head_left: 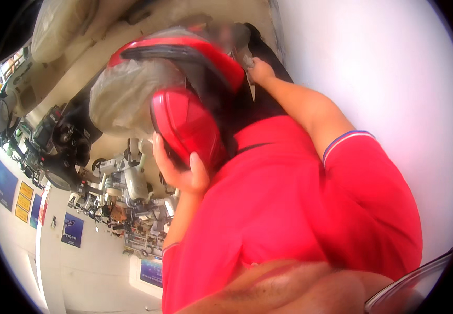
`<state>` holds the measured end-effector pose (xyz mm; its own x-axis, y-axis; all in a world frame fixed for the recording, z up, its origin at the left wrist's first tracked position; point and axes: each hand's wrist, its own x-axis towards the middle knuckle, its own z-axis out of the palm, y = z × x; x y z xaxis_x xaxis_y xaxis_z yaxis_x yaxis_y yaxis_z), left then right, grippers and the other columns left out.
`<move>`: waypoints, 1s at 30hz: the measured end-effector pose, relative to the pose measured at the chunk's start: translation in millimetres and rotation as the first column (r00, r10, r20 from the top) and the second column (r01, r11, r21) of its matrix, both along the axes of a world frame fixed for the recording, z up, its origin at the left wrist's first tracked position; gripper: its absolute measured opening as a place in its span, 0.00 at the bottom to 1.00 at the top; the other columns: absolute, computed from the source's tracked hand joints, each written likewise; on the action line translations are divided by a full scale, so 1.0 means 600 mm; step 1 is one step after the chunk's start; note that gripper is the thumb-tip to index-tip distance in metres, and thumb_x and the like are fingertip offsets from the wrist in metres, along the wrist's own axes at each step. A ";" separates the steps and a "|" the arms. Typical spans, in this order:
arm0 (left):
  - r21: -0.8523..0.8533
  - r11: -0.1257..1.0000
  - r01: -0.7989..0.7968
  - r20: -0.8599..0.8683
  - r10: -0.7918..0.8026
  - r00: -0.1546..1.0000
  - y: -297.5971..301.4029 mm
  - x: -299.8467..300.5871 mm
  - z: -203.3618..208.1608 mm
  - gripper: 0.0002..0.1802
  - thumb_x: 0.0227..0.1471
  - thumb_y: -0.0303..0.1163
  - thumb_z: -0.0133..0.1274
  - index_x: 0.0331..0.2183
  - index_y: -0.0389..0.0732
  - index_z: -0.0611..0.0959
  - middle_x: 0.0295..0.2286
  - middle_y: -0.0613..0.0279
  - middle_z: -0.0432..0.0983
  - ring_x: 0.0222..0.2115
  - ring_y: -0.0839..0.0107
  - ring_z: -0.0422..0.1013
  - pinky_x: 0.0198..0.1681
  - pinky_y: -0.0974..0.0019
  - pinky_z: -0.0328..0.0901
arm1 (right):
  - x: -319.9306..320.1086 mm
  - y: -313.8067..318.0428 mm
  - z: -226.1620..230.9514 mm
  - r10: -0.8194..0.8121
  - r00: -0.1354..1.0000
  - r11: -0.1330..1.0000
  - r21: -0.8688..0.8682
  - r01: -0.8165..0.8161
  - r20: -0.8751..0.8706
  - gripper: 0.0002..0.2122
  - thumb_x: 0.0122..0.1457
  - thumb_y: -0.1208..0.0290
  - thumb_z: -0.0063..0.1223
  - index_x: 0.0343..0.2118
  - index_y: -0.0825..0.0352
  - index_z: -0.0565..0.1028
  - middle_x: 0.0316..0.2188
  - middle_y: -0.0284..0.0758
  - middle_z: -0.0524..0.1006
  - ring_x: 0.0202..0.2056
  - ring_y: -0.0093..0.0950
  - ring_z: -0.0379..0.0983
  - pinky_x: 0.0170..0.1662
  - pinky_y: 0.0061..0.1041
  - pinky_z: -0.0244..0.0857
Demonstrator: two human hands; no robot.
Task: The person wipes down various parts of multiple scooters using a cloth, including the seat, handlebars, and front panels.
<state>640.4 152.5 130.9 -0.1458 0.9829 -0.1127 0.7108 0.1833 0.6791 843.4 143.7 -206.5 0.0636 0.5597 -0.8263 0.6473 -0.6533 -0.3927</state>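
A glossy red, rounded case-like part (184, 123) is close to my body. My left hand (184, 170) grips its lower end, with thumb and fingers on either side. Behind it is a seat wrapped in cloudy plastic (132, 94), beside a red scooter body panel (200, 49) with a black strip. My right hand (260, 70) reaches out past the panel, its fingers closed on a small pale crumpled cloth (248, 60). The far end of the scooter is blurred, and my fingertips there are partly hidden.
A white wall (367, 63) rises close on my right. On the left, several parked scooters (132, 180) stand in rows. Another plastic-wrapped seat (61, 26) is at the upper left. Blue posters (73, 229) and yellow plaques (24, 201) hang on the far wall.
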 end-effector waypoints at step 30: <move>0.002 0.996 0.085 0.086 -0.085 0.993 -0.045 -0.023 0.031 0.44 0.45 0.40 0.53 0.60 0.34 0.55 0.57 0.37 0.53 0.54 0.46 0.57 0.56 0.46 0.53 | -0.097 0.091 -0.120 -0.035 0.995 0.986 0.161 0.050 -0.092 0.16 0.48 0.71 0.50 0.43 0.63 0.72 0.37 0.51 0.76 0.42 0.51 0.71 0.44 0.46 0.65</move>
<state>626.4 125.4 149.5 -0.0517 0.9911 -0.1226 0.6626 0.1258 0.7384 785.4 198.4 -278.6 0.0211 0.6855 -0.7278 0.5782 -0.6022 -0.5505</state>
